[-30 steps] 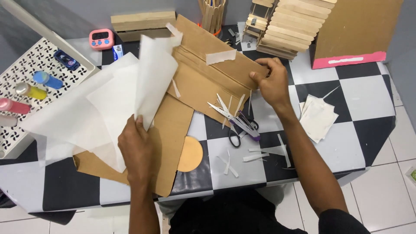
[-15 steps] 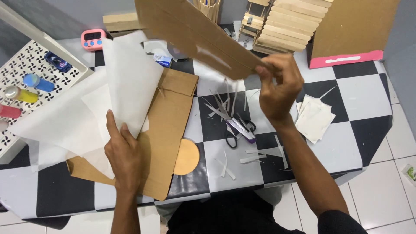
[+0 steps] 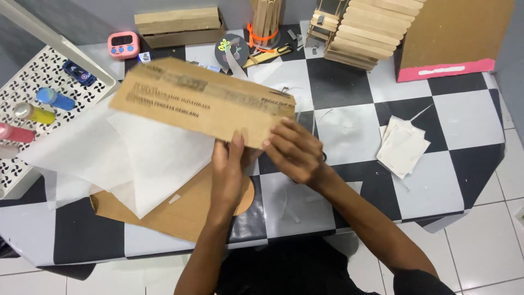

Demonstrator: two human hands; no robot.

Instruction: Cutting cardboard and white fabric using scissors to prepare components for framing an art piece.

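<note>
Both hands, left hand (image 3: 228, 166) and right hand (image 3: 295, 150), pinch the cardboard sheet's (image 3: 202, 101) lower edge above the table (image 3: 349, 125). At the table's left edge, a white tray (image 3: 33, 82) holds paint bottles (image 3: 38, 109).

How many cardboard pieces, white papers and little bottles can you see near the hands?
Cardboard pieces: 2, the printed cardboard strip in the left hand and right hand, and the flat cardboard sheet.
White paper sheets: 2, and.
Bottles on the white tray: 3, blue, yellow, pink.
Total: 7

Home craft corner: checkered table (image 3: 349, 117), stick models (image 3: 363, 30), paint bottles (image 3: 33, 113).
</note>
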